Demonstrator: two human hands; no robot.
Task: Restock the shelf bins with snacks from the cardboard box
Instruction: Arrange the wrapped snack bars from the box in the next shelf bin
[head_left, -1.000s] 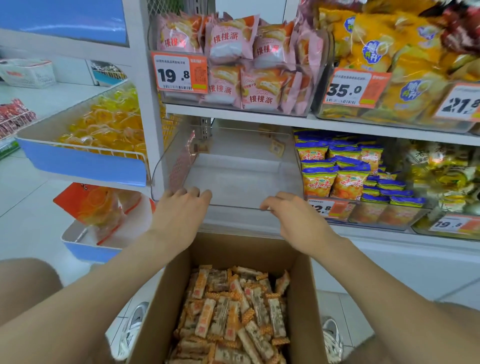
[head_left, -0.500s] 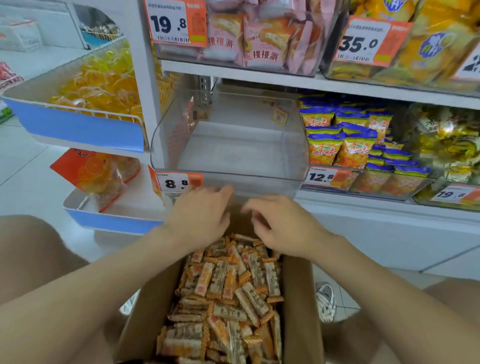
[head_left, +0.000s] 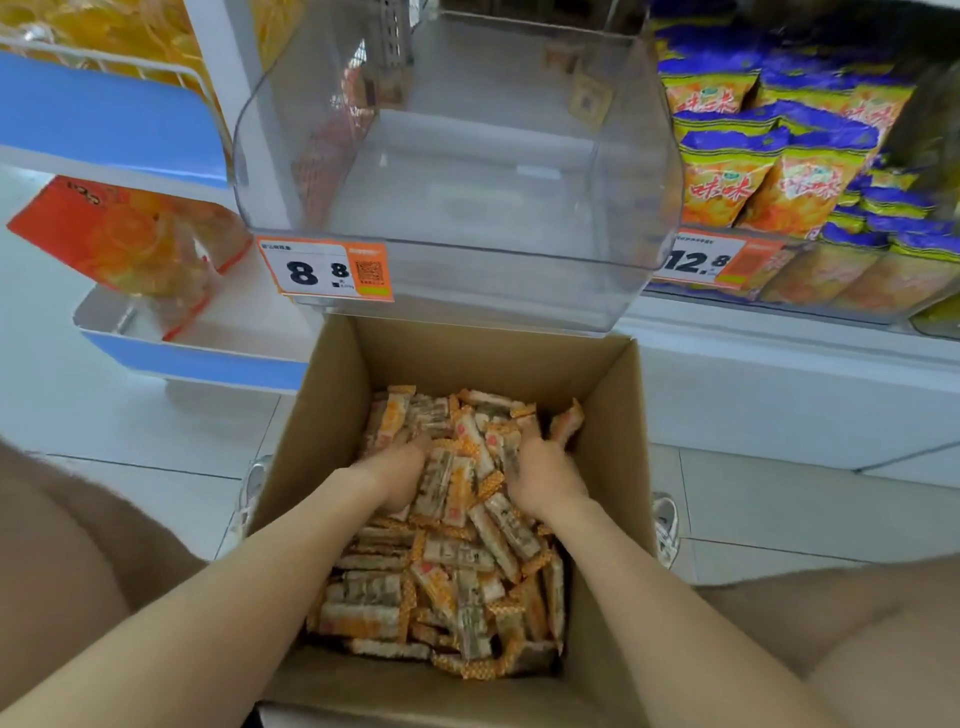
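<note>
An open cardboard box (head_left: 332, 415) stands on the floor between my knees, filled with several small orange-and-white wrapped snack bars (head_left: 457, 571). Both hands are down in the pile near the box's far end. My left hand (head_left: 395, 475) has its fingers dug in among the bars, and my right hand (head_left: 545, 478) curls its fingers into them. A heap of bars sits between the two hands, and the fingertips are buried. Just above the box, a clear plastic shelf bin (head_left: 467, 280) with an "8.8" price tag (head_left: 324, 270) holds nothing.
The bin to the right (head_left: 779, 171) is packed with blue-and-orange bags behind a "12.8" tag (head_left: 701, 260). To the left are blue-and-white wire racks, with an orange packet (head_left: 124, 234) on the lower one. My shoes (head_left: 665, 525) flank the box on the tiled floor.
Both hands left the clear bin's front edge, came down over the box and plunged into the snack bars. The view has tilted downward.
</note>
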